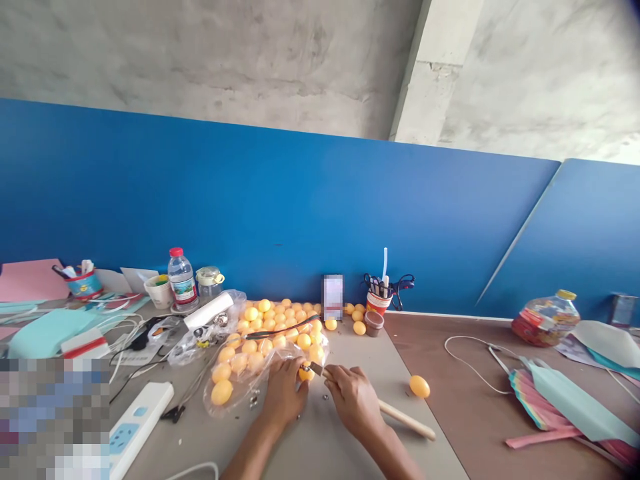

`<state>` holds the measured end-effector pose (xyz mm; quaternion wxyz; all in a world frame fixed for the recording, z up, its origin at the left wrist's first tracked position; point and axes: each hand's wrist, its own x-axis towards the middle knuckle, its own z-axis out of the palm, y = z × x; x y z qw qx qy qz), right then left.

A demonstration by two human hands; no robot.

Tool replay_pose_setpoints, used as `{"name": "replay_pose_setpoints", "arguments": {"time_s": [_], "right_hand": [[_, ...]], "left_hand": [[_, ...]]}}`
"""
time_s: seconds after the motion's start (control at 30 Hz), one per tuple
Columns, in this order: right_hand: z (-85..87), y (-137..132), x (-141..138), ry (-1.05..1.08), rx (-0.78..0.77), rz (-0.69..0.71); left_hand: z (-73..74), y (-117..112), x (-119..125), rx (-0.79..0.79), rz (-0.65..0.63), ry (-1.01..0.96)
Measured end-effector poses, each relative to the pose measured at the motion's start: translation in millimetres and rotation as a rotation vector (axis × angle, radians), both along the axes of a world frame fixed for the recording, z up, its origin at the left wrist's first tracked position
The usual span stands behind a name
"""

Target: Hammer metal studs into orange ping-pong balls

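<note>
1. Blue partition [280, 213] behind, matte gray counter [365, 363] below.
2. L hand [285, 395]: grip narrow, holding smooth orange ball [307, 377] in front of clear plastic bag [241, 392] w/ similar balls.
3. R hand [354, 400]: grip closed round smooth wooden-handled tool [407, 420].
4. Best: light pressure, thin shell prob. dents; keep L fingers clear of tool's dark head.

A red-capped bottle [183, 287] stands before a blue partition [300, 207].
</note>
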<state>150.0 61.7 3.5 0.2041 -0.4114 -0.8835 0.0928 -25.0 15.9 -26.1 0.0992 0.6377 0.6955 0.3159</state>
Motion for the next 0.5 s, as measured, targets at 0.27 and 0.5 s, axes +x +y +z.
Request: {"name": "replay_pose_setpoints", "arguments": {"time_s": [0.27,0.5], "right_hand": [[13.2,-3.9,2.6,0.004,-0.119,-0.022],[14.9,-3.3,0.9,-0.074,-0.162,-0.049]], "left_hand": [[-0.8,1.5,0.6,-0.033,0.018,0.012],[-3.6,2.1,-1.1,-0.017,-0.009,0.012]]}}
